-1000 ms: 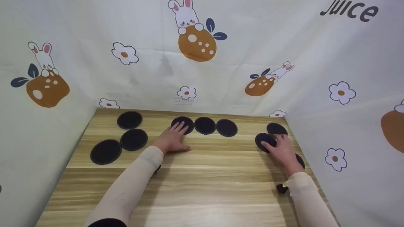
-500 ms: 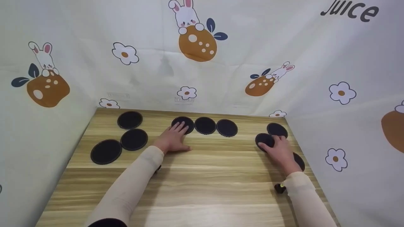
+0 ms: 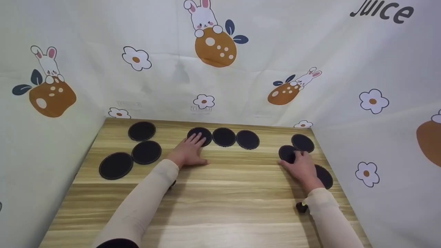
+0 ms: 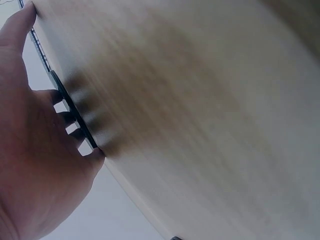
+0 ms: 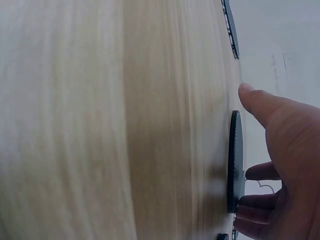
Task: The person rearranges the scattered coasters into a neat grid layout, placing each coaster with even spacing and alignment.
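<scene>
Black round coasters with stitched edges lie on a wooden table. My left hand [image 3: 187, 152] rests its straight fingers on the left coaster [image 3: 193, 132] of a row of three; that coaster's dark edge [image 4: 75, 111] shows under the fingertips in the left wrist view. At the right, my right hand [image 3: 301, 167] is over another coaster [image 3: 286, 153], fingers at its right side and thumb stretched out beside its near left edge. In the right wrist view, the thumb stands off this coaster [image 5: 236, 160], with fingertips close to its rim. Behind it lies a coaster [image 3: 303, 142], and another [image 3: 324, 177] lies nearer.
The row goes on with a middle coaster [image 3: 224, 137] and a right one [image 3: 247, 139]. Three more form a group at the left, among them a near coaster [image 3: 115, 166]. Printed cloth [image 3: 165, 86] walls the table [image 3: 234, 199] at the back and both sides.
My right hand has drawn slightly nearer and to the left, its thumb sliding off the coaster's face to beside its edge. More of the near right coaster shows. My left hand has stayed put.
</scene>
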Motion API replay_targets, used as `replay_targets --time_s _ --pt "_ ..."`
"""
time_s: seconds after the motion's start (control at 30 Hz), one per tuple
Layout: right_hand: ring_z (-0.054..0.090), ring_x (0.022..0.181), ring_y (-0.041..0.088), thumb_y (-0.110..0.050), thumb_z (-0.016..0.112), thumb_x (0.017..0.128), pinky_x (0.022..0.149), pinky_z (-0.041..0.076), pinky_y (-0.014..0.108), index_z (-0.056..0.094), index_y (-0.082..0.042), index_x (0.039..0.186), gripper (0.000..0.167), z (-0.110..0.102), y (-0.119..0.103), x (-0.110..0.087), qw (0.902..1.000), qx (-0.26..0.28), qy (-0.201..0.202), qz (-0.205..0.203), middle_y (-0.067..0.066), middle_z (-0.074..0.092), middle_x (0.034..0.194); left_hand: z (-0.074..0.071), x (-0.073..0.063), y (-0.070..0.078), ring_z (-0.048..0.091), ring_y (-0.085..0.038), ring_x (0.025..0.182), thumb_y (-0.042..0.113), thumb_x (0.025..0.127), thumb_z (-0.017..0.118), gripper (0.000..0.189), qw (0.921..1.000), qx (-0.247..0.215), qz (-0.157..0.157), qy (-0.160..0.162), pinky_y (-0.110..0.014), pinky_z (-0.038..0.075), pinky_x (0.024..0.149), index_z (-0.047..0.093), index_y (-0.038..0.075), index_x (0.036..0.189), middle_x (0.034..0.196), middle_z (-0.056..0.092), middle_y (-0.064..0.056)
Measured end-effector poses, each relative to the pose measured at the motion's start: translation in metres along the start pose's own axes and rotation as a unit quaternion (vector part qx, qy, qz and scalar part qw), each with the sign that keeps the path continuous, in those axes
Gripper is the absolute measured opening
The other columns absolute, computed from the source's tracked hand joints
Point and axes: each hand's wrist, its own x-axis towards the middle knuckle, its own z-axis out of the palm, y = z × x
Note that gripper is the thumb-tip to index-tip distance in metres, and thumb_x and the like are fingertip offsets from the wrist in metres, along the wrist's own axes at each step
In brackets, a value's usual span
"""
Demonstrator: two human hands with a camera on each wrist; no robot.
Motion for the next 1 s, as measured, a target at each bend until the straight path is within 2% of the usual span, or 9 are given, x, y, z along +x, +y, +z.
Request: replay_targets --time_s 0.23,0.53,0.77,1.0 --pt "0.039 0.146 0.061 -0.067 0.074 0.097 0.115 0.043 0.073 0.049 0.013 0.156 0.103 0.005 0.002 0.005 0.9998 -0.017 -0.002 0.006 0.045 0.037 0.158 -0.001 0.000 0.000 0.014 -0.041 0.169 0.072 0.093 0.073 0.113 1.0000 0.000 0.002 -0.003 -0.065 0.019 0.132 0.029 0.008 0.175 0.183 0.017 -0.019" --pt "0.041 0.145 0.062 -0.066 0.074 0.098 0.115 0.042 0.073 0.050 0.015 0.155 0.101 0.006 -0.002 0.008 0.9995 -0.023 0.002 0.020 0.047 0.038 0.157 0.007 0.010 -0.008 0.009 -0.038 0.170 0.076 0.092 0.071 0.117 0.9998 0.008 -0.006 -0.017 -0.064 0.017 0.133 0.024 0.012 0.177 0.185 0.010 -0.015" --pt "0.045 0.141 0.062 -0.062 0.074 0.100 0.115 0.042 0.072 0.051 0.017 0.151 0.097 0.008 -0.001 0.011 0.9994 -0.021 0.017 0.021 0.047 0.044 0.152 0.007 0.008 -0.007 0.009 -0.040 0.170 0.076 0.092 0.071 0.117 0.9999 -0.002 -0.003 -0.013 -0.065 0.016 0.133 0.026 0.010 0.177 0.185 0.012 -0.017" --pt "0.044 0.141 0.061 -0.058 0.074 0.100 0.116 0.042 0.070 0.054 0.017 0.149 0.092 0.010 -0.001 0.015 0.9991 -0.011 0.027 0.031 0.046 0.048 0.148 0.007 0.009 -0.007 0.008 -0.038 0.171 0.076 0.093 0.069 0.116 0.9998 0.007 -0.009 -0.017 -0.063 0.016 0.134 0.023 0.012 0.178 0.185 0.010 -0.015"
